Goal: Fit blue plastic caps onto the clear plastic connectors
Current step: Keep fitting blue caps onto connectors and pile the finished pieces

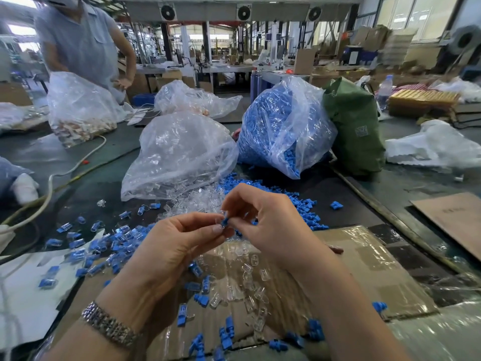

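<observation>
Pinched between the thumb and forefinger of the left hand (177, 243) and the curled fingertips of the right hand (263, 220), a small blue plastic cap (225, 222) meets a clear plastic connector (221, 214) above the middle of the work table, the two parts touching at the point where the hands come together. The blue cap's long axis appears to run roughly left to right between the hands, so the closing push would likely travel along that line; how far the cap is seated cannot be told, since the fingers cover most of the joint. Both hands sit equally close to the part. Beneath them, loose clear connectors (250, 282) and loose blue caps (226, 334) lie scattered over a sheet of taped brown cardboard (364, 269), with capped pieces (78, 254) heaped to the left. Behind, a clear plastic bag of transparent connectors (177, 155) slumps beside a clear bag packed with blue caps (281, 126) and a green sack (356, 126). A metal watch bracelet (109, 324) circles the left wrist.
</observation>
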The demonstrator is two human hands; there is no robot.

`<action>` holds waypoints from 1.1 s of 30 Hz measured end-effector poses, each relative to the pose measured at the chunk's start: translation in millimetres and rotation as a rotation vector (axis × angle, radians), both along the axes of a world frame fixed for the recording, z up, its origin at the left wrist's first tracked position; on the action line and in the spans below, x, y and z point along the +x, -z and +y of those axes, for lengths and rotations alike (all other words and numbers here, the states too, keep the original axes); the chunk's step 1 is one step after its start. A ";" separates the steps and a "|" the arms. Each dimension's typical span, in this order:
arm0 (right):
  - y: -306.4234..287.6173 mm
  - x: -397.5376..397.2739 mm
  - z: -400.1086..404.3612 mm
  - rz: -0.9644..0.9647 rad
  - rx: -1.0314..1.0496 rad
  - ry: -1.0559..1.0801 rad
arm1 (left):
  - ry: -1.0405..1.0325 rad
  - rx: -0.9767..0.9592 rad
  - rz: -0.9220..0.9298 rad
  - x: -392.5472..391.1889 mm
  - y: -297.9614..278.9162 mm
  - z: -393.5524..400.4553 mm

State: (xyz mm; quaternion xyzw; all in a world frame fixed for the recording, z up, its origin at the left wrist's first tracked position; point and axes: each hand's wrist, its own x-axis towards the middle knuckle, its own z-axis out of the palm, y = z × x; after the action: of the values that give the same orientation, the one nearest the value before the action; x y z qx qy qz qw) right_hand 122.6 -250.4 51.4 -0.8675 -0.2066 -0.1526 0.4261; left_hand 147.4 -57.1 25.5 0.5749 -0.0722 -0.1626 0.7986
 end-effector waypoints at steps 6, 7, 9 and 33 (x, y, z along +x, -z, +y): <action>-2.8 -2.4 -0.7 -0.028 -0.007 -0.006 | 0.010 0.025 -0.054 -0.4 0.1 2.2; -3.4 -3.0 0.1 -0.027 -0.012 -0.008 | 0.013 0.026 -0.061 -0.3 0.0 2.1; -5.0 -3.6 -0.8 -0.003 -0.011 -0.003 | 0.012 0.014 -0.066 0.1 -0.2 1.7; -18.8 -15.3 -32.4 0.613 -0.205 0.089 | -0.151 -0.134 -0.019 1.4 -6.2 4.6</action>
State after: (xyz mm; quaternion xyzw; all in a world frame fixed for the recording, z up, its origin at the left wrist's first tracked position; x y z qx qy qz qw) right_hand 107.4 -282.8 70.2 -0.9196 -0.0450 0.1186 0.3717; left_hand 148.7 -52.4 31.7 0.5253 -0.0470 -0.0911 0.8447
